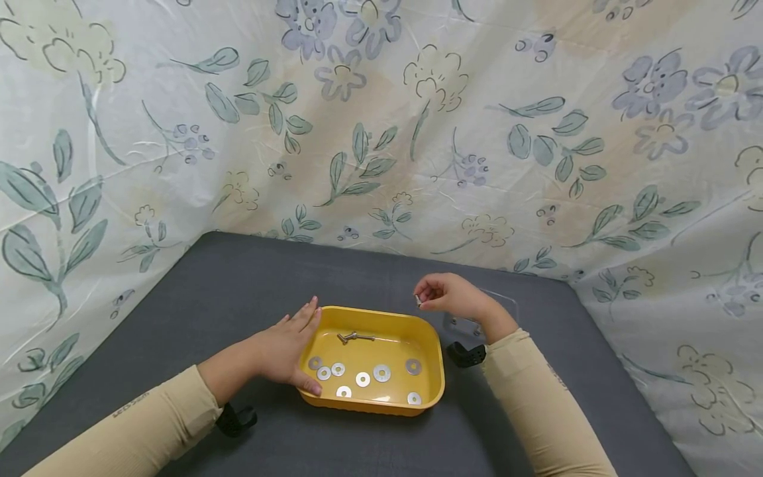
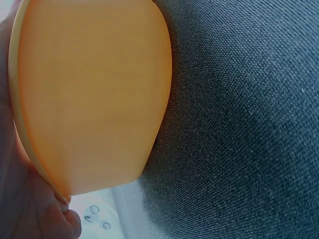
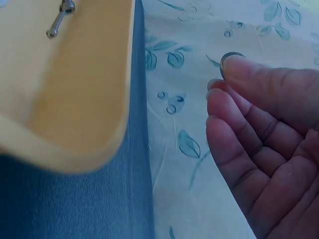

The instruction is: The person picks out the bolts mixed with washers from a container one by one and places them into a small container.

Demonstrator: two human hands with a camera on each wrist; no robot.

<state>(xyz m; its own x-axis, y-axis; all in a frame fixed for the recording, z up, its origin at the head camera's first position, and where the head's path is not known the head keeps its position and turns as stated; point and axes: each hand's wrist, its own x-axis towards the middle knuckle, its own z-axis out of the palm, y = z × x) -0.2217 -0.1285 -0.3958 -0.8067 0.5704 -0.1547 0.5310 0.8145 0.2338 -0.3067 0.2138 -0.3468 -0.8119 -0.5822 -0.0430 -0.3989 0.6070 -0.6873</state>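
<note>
On grey bench [image 1: 238,291], left hand [image 1: 285,351] lay flat against yellow tray [image 1: 432,371], steadying it; right hand [image 1: 448,295] pinched washer [image 1: 418,300] above tray's far corner.

Beige long sleeves [image 1: 143,424], black wrist straps [image 1: 235,419]

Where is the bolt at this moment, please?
In the head view, the bolt lies inside the yellow tray, near its far wall, behind the washers, between the two hands.

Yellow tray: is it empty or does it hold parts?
Not empty. The yellow tray holds several flat washers and a bolt lying on its floor.
</note>
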